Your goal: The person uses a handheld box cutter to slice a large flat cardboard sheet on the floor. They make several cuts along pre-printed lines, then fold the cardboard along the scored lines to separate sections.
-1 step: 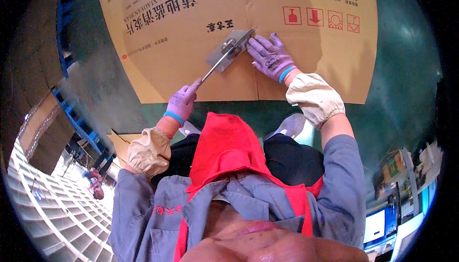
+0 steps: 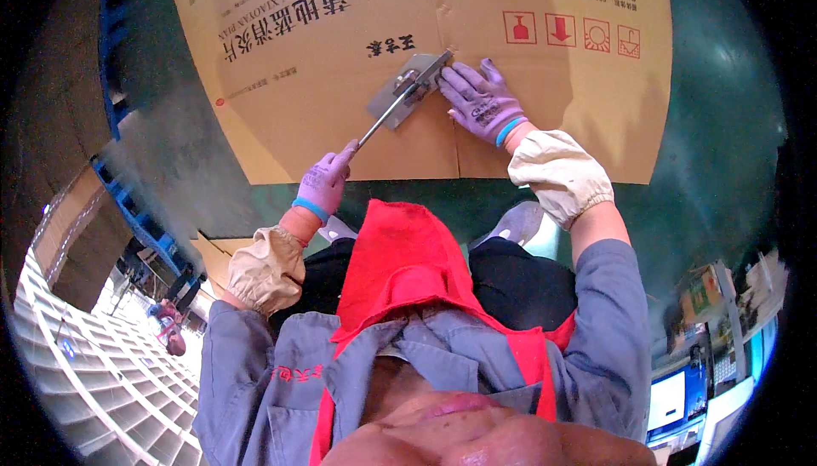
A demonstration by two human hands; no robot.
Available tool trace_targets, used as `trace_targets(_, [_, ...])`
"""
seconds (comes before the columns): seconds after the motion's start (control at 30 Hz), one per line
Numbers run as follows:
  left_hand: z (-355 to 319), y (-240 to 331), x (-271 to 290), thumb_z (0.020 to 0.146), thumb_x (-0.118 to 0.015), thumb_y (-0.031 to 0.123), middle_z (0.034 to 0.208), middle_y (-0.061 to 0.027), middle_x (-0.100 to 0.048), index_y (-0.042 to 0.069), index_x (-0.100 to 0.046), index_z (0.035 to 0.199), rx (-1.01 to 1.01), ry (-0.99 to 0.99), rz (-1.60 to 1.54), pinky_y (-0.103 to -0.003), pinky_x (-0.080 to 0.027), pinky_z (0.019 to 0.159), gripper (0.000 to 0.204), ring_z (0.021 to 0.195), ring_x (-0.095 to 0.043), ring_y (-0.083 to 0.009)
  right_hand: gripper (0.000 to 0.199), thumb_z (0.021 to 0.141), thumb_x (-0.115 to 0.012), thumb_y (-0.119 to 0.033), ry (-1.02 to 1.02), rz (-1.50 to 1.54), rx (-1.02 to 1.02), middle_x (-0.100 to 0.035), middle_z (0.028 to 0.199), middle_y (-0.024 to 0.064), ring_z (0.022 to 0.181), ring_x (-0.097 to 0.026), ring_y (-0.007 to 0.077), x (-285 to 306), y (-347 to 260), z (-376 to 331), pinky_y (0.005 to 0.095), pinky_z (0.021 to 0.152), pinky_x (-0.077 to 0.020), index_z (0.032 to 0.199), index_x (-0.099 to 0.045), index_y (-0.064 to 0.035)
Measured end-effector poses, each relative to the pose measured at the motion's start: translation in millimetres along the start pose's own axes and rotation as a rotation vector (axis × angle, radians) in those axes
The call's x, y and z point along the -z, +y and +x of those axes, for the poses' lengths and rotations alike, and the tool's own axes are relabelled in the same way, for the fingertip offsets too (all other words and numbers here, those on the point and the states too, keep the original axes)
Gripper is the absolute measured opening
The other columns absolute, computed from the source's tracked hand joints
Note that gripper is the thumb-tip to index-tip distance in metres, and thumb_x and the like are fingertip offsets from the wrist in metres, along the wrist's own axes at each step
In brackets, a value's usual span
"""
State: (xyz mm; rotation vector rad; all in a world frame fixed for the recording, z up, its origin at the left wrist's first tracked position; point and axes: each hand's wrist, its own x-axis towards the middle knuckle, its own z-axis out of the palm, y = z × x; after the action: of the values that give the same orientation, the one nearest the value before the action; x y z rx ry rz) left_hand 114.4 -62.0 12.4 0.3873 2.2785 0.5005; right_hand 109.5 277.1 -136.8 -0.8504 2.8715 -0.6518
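Note:
A large flat brown cardboard sheet (image 2: 545, 117) with dark printing and red symbols lies in front of me. My left hand (image 2: 323, 181), in a purple glove, is closed round the handle end of a metal tool (image 2: 396, 108). This tool has a thin rod and a flat grey plate, and its plate rests on the cardboard near the middle crease. My right hand (image 2: 483, 104), also in a purple glove, lies flat on the sheet just right of the plate. Its fingers are stretched out, the tips close to the plate's upper end.
Dark green floor (image 2: 715, 125) surrounds the sheet. A blue frame (image 2: 140, 219) runs along the left, with white grid panels (image 2: 111, 372) below it and a distant person (image 2: 168, 325) nearby. Shelving with boxes (image 2: 702, 296) and a blue-and-white object (image 2: 672, 402) stand at lower right. My shoes (image 2: 519, 223) are close to the cardboard's near edge.

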Motion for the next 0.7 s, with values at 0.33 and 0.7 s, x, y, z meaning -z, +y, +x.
trace_targets(0.33, [-3, 18, -6, 0.077, -0.045, -0.011, 0.082, -0.0134, -0.058, 0.015, -0.048, 0.141, 0.089, -0.03, -0.342, -0.036, -0.051, 0.071, 0.069, 0.074, -0.06, -0.0272, 0.055, 0.086, -0.06, -0.041, 0.005, 0.003, -0.015, -0.038, 0.146, 0.0078, 0.137, -0.032, 0.0272, -5, -1, 1, 0.0592, 0.109, -0.0277, 0.133, -0.054, -0.0132])
trace_targets(0.7, [0, -17, -28, 0.086, -0.048, 0.0, 0.084, -0.0129, -0.059, 0.014, -0.043, 0.143, -0.113, 0.03, -0.097, -0.041, -0.051, 0.067, 0.059, 0.074, -0.061, -0.0299, 0.06, 0.083, -0.062, -0.043, -0.037, -0.073, -0.021, -0.034, 0.148, 0.0069, 0.139, -0.028, 0.0256, -5, -4, 1, 0.0593, 0.108, -0.0279, 0.135, -0.05, -0.0161])
